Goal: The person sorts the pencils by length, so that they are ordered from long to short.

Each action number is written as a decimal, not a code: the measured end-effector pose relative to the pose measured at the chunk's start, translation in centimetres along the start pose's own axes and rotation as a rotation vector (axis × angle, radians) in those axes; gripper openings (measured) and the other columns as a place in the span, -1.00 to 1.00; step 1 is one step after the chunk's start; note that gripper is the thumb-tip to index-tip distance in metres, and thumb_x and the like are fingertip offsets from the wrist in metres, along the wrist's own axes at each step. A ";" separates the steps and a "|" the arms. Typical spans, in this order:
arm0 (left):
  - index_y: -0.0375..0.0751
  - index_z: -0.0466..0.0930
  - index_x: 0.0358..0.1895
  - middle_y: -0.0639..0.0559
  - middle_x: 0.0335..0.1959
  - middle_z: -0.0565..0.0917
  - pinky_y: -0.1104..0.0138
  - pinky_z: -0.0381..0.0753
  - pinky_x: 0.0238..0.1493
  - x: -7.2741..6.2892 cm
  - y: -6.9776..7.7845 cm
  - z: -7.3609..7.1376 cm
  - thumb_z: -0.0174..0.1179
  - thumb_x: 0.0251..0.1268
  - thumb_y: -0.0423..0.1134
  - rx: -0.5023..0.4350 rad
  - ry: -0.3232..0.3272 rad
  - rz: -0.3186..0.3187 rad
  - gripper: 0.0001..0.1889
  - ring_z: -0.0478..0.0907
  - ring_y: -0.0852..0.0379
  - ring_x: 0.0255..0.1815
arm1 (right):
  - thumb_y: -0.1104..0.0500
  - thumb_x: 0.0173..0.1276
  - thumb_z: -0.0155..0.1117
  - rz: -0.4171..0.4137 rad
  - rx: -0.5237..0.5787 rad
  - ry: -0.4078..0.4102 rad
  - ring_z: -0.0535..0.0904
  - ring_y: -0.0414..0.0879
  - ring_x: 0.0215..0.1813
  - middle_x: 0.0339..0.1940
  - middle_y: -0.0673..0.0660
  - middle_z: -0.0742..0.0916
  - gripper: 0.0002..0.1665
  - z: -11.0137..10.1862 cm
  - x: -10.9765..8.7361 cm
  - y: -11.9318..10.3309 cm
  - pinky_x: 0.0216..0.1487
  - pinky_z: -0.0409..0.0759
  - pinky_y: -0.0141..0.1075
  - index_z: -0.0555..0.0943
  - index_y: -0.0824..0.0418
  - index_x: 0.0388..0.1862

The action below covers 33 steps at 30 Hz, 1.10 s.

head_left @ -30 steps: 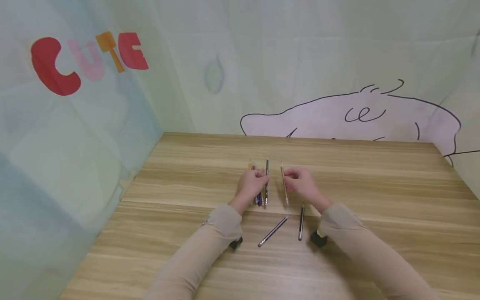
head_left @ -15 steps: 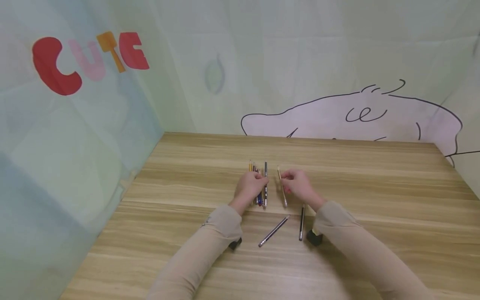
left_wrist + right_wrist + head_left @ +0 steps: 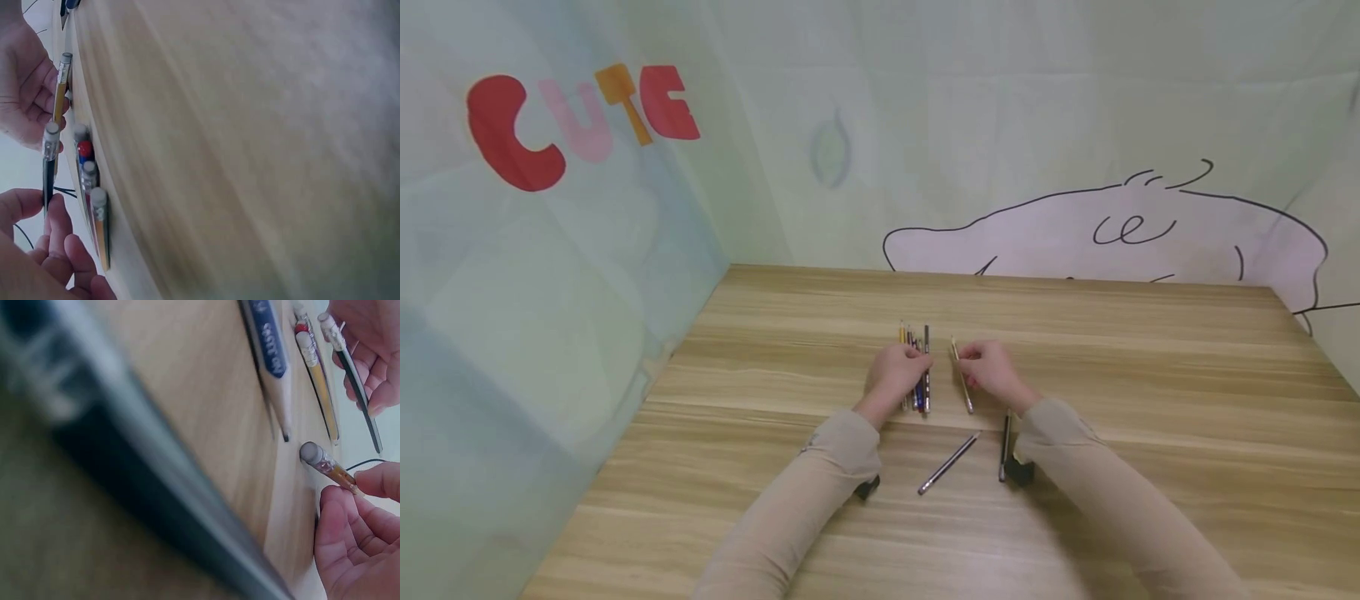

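Between thumb and fingertips, my left hand (image 3: 897, 372) pinches a dark pencil (image 3: 49, 165), eraser end towards me. Under and beside that hand lies a row of several pencils (image 3: 101, 228) side by side, partly covered in the head view. A yellow pencil (image 3: 964, 388) is pinched in my right hand (image 3: 992, 368), a short gap to the right of the dark one and slightly tilted. In the right wrist view its eraser end (image 3: 310, 452) points at the camera.
Nearer me, two loose pencils lie on the wooden table (image 3: 1150, 367): a slanted dark blue one (image 3: 950, 462) and a black one (image 3: 1004, 446) close to the right sleeve. A printed cloth (image 3: 1037, 125) hangs behind the table.
My left hand has brought the dark pencil slightly left, against the row. The right hand has moved left with the yellow pencil, which now leans more. The loose pencils stay put.
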State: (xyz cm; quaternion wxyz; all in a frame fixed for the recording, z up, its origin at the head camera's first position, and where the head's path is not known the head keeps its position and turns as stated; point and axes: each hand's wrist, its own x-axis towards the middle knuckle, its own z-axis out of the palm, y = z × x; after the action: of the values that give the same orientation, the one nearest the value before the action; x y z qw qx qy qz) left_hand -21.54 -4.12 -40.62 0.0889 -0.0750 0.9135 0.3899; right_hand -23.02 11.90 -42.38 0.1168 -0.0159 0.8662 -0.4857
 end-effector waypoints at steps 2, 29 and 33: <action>-0.05 0.60 -0.38 0.11 -0.45 0.62 0.40 0.37 -0.50 0.0 -0.1 -0.1 0.12 0.07 0.02 -0.009 -0.001 -0.004 -0.77 0.46 0.19 -0.53 | 0.32 0.16 0.12 0.009 -0.013 0.003 0.44 -0.22 -0.60 -0.50 0.19 0.64 -0.79 0.1 0.1 0.0 -0.55 0.45 -0.44 0.53 0.41 -0.23; -0.08 0.59 -0.44 0.11 -0.55 0.59 0.41 0.31 -0.57 1.0 -1.5 -0.8 0.13 0.04 0.01 0.014 0.023 -0.066 -0.76 0.38 0.20 -0.61 | 0.28 0.18 0.13 0.009 -0.129 -0.014 0.45 -0.21 -0.61 -0.48 0.17 0.65 -0.82 0.1 0.5 -0.1 -0.63 0.40 -0.48 0.57 0.36 -0.27; -0.07 0.59 -0.43 0.11 -0.55 0.59 0.41 0.30 -0.57 1.1 -1.5 -0.9 0.13 0.05 0.02 0.028 0.027 -0.074 -0.76 0.38 0.21 -0.61 | 0.28 0.17 0.13 -0.007 -0.133 -0.008 0.44 -0.21 -0.62 -0.48 0.18 0.65 -0.81 0.1 0.4 0.0 -0.63 0.40 -0.47 0.57 0.37 -0.27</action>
State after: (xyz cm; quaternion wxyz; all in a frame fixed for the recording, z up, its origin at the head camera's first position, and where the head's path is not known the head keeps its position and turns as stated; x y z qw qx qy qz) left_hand -22.37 -5.86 -41.35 0.0919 -0.1128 0.9166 0.3725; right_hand -23.41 11.76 -42.55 0.1171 -0.0288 0.8960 -0.4274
